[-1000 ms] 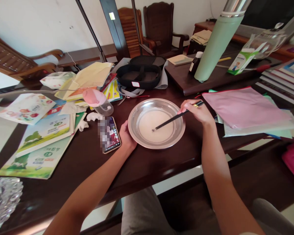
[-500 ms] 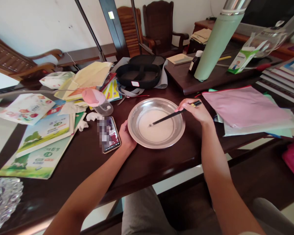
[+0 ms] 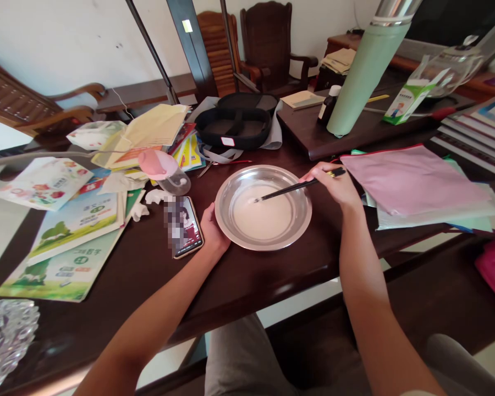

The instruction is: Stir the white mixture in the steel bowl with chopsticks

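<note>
A shallow stainless steel bowl (image 3: 268, 246) stands on the dark table in front of me, with a milky white liquid (image 3: 266, 220) in its bottom. My left hand (image 3: 214, 232) grips the bowl's left side by the rim; some of its fingers are hidden. Black chopsticks (image 3: 286, 190) are held together in my right hand (image 3: 335, 186) over the bowl's right rim. Their tips dip into the liquid near its far side. Just left of my left hand lies a phone (image 3: 191, 226) with a lit screen, partly pixelated.
Left of the bowl are a pink-lidded cup (image 3: 160, 165), crumpled tissue (image 3: 139, 211), workbooks (image 3: 74, 242) and a tissue pack (image 3: 45, 181). Behind it sits a black case (image 3: 233, 129). A green thermos (image 3: 363, 82) and a pink pouch (image 3: 421, 181) are at the right. A glass dish (image 3: 8, 341) is near left.
The chopstick tips have shifted slightly away from me within the liquid, and my right hand has moved a little to the right. My left hand and the bowl have stayed put.
</note>
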Demonstrator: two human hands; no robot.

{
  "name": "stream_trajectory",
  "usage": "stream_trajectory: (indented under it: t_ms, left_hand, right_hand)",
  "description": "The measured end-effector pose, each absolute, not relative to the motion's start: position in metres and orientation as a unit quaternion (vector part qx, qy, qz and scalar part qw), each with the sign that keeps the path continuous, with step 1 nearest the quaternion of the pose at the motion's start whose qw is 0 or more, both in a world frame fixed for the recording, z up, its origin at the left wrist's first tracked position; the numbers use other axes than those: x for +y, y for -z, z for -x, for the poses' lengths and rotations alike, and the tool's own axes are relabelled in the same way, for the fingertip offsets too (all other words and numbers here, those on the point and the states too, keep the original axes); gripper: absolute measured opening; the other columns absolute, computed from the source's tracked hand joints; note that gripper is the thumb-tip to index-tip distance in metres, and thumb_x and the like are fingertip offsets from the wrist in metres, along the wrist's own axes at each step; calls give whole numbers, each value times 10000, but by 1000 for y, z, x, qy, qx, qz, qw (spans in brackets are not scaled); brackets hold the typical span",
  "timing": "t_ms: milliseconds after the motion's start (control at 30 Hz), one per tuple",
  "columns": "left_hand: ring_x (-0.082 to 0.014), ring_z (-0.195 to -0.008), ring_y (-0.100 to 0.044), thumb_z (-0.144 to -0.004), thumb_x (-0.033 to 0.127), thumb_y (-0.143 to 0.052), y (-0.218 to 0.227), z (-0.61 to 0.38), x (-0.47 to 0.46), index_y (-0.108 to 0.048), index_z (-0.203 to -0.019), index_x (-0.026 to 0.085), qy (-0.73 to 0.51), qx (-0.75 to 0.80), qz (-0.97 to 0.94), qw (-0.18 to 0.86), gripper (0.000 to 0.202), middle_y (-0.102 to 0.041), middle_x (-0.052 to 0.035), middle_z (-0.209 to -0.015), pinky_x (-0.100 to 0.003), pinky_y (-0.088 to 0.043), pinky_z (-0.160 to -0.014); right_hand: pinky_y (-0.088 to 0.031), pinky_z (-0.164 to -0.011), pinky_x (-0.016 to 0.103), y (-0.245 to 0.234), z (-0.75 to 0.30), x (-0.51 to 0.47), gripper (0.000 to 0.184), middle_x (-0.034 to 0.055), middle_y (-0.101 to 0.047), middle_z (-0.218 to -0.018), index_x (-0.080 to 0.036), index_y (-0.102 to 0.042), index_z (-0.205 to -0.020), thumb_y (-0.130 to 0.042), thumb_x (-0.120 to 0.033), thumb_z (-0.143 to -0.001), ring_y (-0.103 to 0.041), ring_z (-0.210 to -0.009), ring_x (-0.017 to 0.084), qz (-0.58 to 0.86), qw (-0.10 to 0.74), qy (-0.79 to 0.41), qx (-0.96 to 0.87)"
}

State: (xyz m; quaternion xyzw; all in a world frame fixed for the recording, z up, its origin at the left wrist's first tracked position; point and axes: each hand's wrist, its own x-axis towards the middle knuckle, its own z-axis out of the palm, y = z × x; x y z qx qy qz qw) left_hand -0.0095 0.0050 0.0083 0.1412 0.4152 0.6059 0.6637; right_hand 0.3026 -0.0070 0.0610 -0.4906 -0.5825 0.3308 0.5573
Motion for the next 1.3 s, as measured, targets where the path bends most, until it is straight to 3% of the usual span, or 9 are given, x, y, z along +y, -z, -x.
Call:
stream_trajectory:
  t_ms: [133,333,567,767,933,1033,1167,1300]
  left_hand:
    - [-297,-902,-776,-754,437,-798,-8,10,5,-757,-729,228,-608,412,-145,663,215,-796,-21,-766,-429,-599,-952]
    - [-288,-904,-778,-752,433,-805,-5,10,6,-768,-742,212,-613,407,-147,661,225,-798,-28,-773,-415,-601,-947]
    - [-283,-878,-774,-772,415,-767,-8,8,6,-755,-721,222,-611,412,-139,661,200,-786,-17,-735,-419,-609,-936]
    - [-269,-852,-764,-771,403,-763,-8,9,6,-759,-723,218,-612,415,-137,659,191,-785,-20,-749,-406,-601,-932]
    - [-245,-794,-741,-768,403,-760,-8,9,6,-766,-723,216,-616,408,-144,658,193,-781,-15,-743,-398,-604,-927]
    - [-250,-799,-744,-767,401,-760,-9,8,6,-767,-721,216,-614,408,-147,660,191,-782,-16,-740,-405,-608,-930]
    - [-287,-891,-774,-782,401,-744,-11,8,5,-766,-722,220,-608,414,-137,664,191,-794,-29,-759,-418,-610,-933]
    - [-282,-899,-775,-798,383,-720,-12,8,5,-758,-711,222,-610,418,-132,660,187,-791,-27,-748,-412,-610,-930]
  right_hand:
    - [-626,-874,441,-57,-314,-9,522,30,-778,-651,-276,-723,-602,-781,-709,-888,-787,-715,257,488,607,-307,-548]
    - [-635,-826,402,-61,-298,-7,503,45,-823,-733,-257,-783,-678,-829,-738,-818,-817,-801,272,457,528,-371,-612]
    - [-619,-815,398,-55,-316,-7,545,22,-742,-611,-255,-700,-581,-790,-698,-885,-784,-678,234,485,611,-315,-541]
    - [-620,-820,382,-60,-299,-6,509,65,-810,-725,-236,-777,-672,-843,-719,-817,-813,-777,255,453,536,-376,-604]
    - [-623,-878,442,-56,-314,-7,499,23,-787,-659,-277,-748,-627,-808,-715,-858,-784,-719,259,500,606,-297,-543]
    - [-622,-815,434,-55,-316,-8,548,31,-752,-603,-275,-710,-564,-791,-726,-866,-766,-678,258,477,607,-320,-549]
    - [-619,-807,403,-60,-300,-7,523,53,-796,-695,-250,-768,-645,-827,-739,-821,-794,-735,255,448,537,-381,-605]
    - [-617,-868,421,-59,-304,-5,482,28,-801,-703,-265,-776,-678,-832,-718,-833,-791,-737,248,486,576,-325,-571]
